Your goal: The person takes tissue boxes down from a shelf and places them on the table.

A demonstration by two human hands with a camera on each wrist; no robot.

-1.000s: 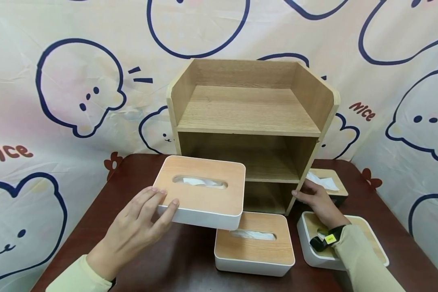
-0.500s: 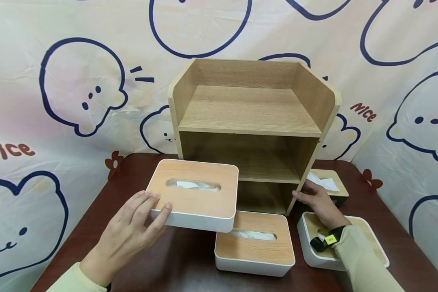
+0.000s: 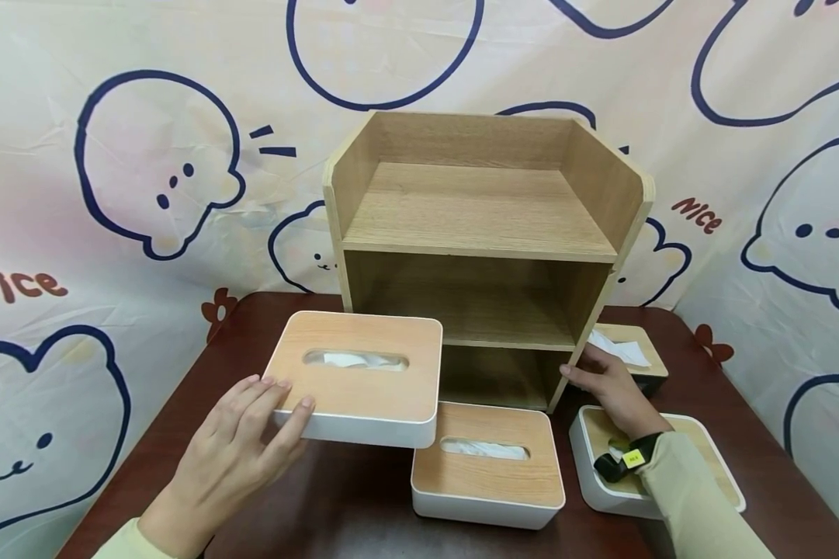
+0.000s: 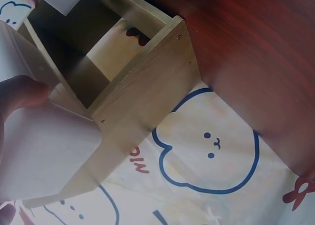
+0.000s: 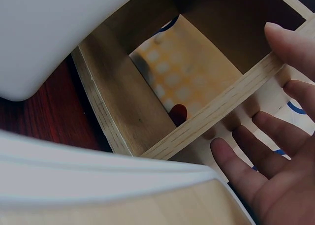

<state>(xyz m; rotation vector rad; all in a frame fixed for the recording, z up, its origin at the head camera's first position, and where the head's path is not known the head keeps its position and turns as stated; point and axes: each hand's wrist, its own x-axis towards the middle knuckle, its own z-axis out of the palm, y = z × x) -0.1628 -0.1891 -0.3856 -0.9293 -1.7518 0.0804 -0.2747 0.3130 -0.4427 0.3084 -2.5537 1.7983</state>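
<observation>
My left hand [image 3: 234, 446] grips the left end of a tissue box [image 3: 363, 396] with a wood-coloured lid and white sides, held up off the table. In the left wrist view a thumb [image 4: 22, 94] lies against the box's white side [image 4: 54, 151]. A small wooden shelf [image 3: 478, 210] stands behind it. My right hand [image 3: 615, 392] holds the front edge of the shelf's right side panel. In the right wrist view the thumb is by the panel's edge [image 5: 216, 112] and the fingers [image 5: 258, 151] lie along its outer side.
Another tissue box [image 3: 489, 485] sits on the dark red table [image 3: 321, 512] before the shelf, partly under the held one. A white-sided box [image 3: 698, 458] lies beneath the right forearm. Behind the right hand stands a dark-sided tissue box [image 3: 643, 349]. A patterned cloth [image 3: 147, 310] backs the table.
The left hand has carried the tissue box left and slightly down, away from the shelf's front, uncovering more of the box below. The right hand stays on the shelf panel.
</observation>
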